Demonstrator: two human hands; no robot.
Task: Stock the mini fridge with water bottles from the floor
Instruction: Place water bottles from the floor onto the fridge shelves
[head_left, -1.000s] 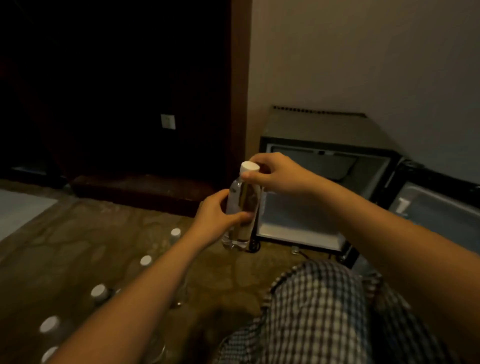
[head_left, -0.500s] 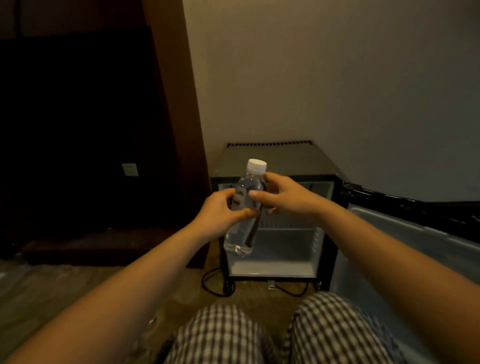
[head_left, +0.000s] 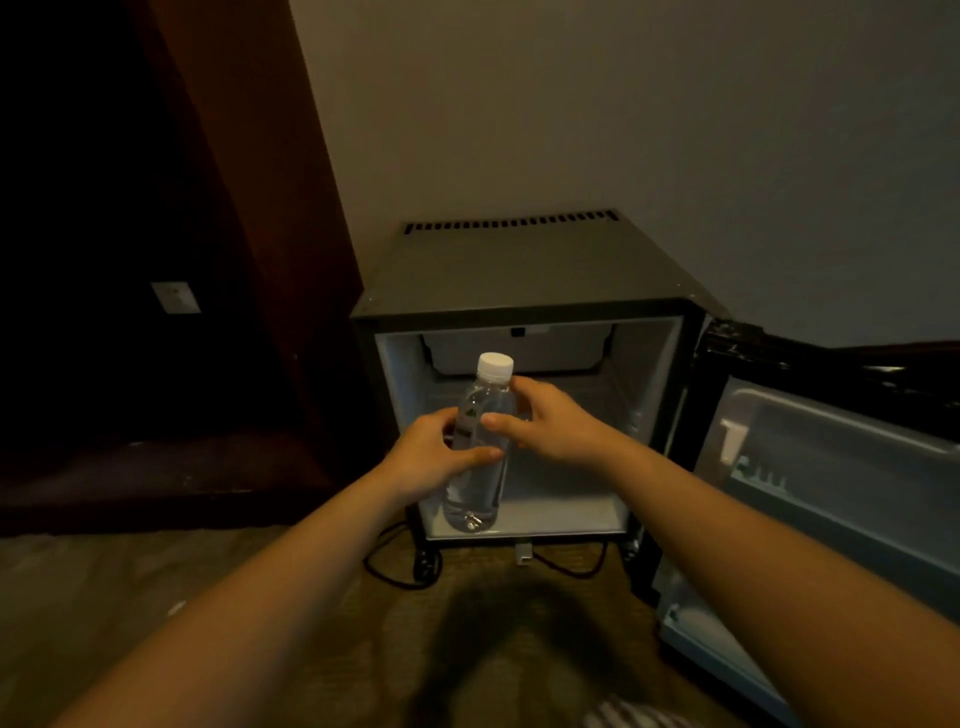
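1. Water bottle (head_left: 475, 493): clear, with a white cap (head_left: 495, 365), near upright. It is held off the floor directly in front of the open mini fridge (head_left: 519, 275). Whether its base has crossed the fridge's front edge cannot be told.
2. Left hand (head_left: 423, 462): fingers and thumb wrapped round the bottle's middle, at the label.
3. Right hand (head_left: 556, 423): thumb and fingers closed on the bottle's upper body, just below the neck.
4. Mini fridge: black cabinet against the wall, pale interior. Its door (head_left: 831, 493) stands swung open to the right.
5. Black cable (head_left: 400, 566): lies on the carpeted floor below the fridge's front.
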